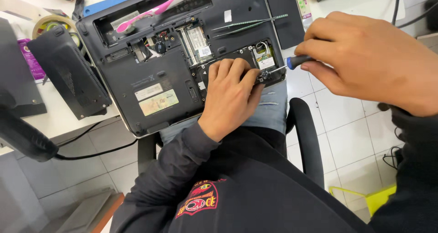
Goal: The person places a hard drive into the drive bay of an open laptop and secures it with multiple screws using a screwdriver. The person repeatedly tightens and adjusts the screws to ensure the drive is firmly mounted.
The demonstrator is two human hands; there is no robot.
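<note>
— On the table edge, what's there?
— An upturned laptop point(182, 64); left hand point(228, 96) lies flat, fingers spread on it.
— The right hand point(369, 59)?
— Fingers closed on a screwdriver point(285, 65), tip seemingly at the corner bay.

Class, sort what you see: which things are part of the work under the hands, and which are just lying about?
In use:
laptop, underside up
screwdriver in right hand
left hand steadying the open bay

Lying about:
tweezers
pink toothbrush
tape roll
black cover panel
</note>
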